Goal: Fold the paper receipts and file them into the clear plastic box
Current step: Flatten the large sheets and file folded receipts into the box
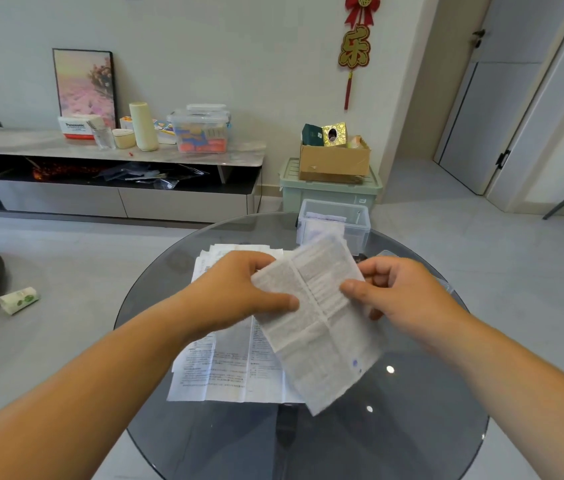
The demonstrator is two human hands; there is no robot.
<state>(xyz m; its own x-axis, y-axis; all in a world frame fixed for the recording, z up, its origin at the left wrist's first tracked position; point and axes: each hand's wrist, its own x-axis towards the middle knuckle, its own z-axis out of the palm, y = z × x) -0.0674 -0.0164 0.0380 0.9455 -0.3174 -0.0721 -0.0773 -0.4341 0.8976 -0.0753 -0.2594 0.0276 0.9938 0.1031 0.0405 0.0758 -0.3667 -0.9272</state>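
Observation:
I hold a creased white printed receipt (pixel 322 327) up over a round smoked-glass table (pixel 412 410). My left hand (pixel 235 289) pinches its left edge, thumb on the front. My right hand (pixel 398 289) pinches its right edge the same way. The sheet is partly unfolded, with crease lines showing, and it is blurred. Under it a pile of flat printed receipts (pixel 225 372) lies on the table. The clear plastic box (pixel 360 230) stands lidless at the table's far edge, with some folded papers inside.
A pale green storage bin (pixel 329 194) carrying a cardboard box (pixel 334 162) stands on the floor behind the table. A low cabinet (pixel 110 147) with containers runs along the wall. A small wrapped packet (pixel 18 299) lies on the floor at left.

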